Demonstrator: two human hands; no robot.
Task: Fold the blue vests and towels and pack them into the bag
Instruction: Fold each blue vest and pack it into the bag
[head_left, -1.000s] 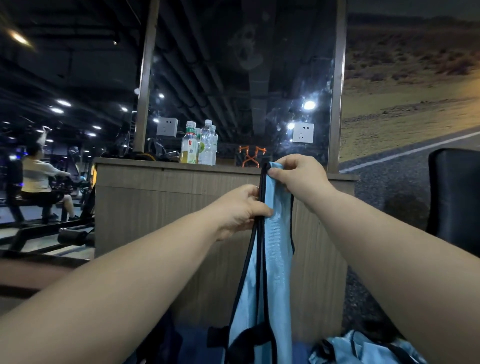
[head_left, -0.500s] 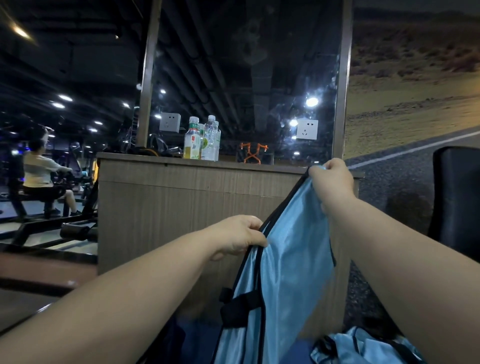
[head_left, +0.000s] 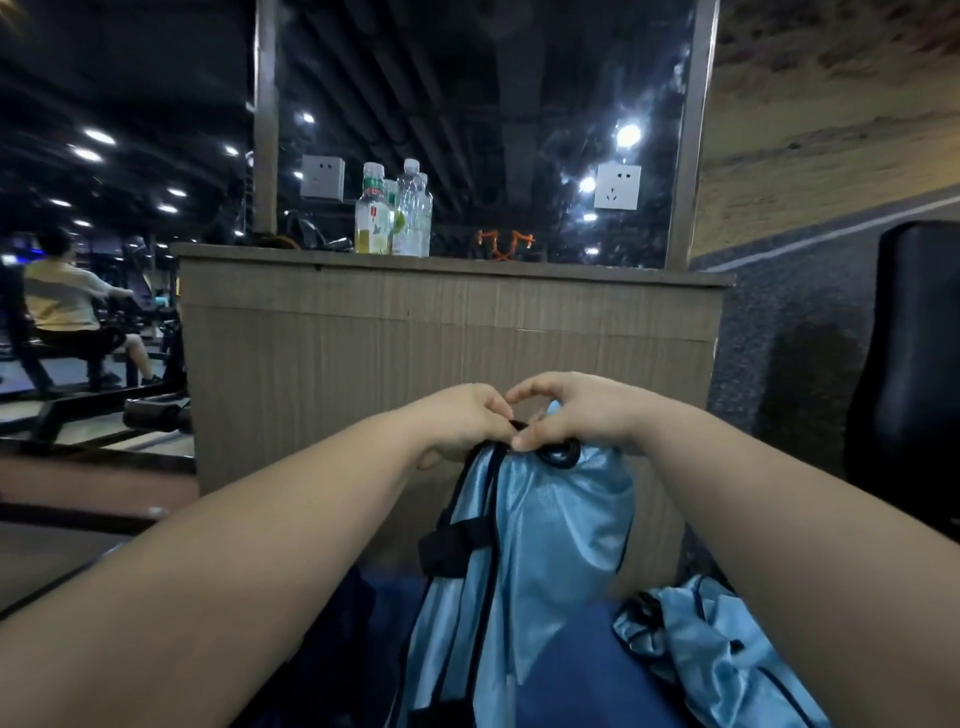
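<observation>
Vest (head_left: 545, 519) top | clamped by fingers (head_left: 524, 440) of left hand (head_left: 462, 421), right hand (head_left: 582, 415) | hem hidden (frame edge)

Both my arms show bare. My left forearm (head_left: 260, 545) and my right forearm (head_left: 779, 519) are broad, smooth and rounded, uncovered along all that is in view, narrowing a little at the wrists. My left hand (head_left: 462, 421) and my right hand (head_left: 576, 415) are bare too, full, with short fingers and soft knuckles.
</observation>
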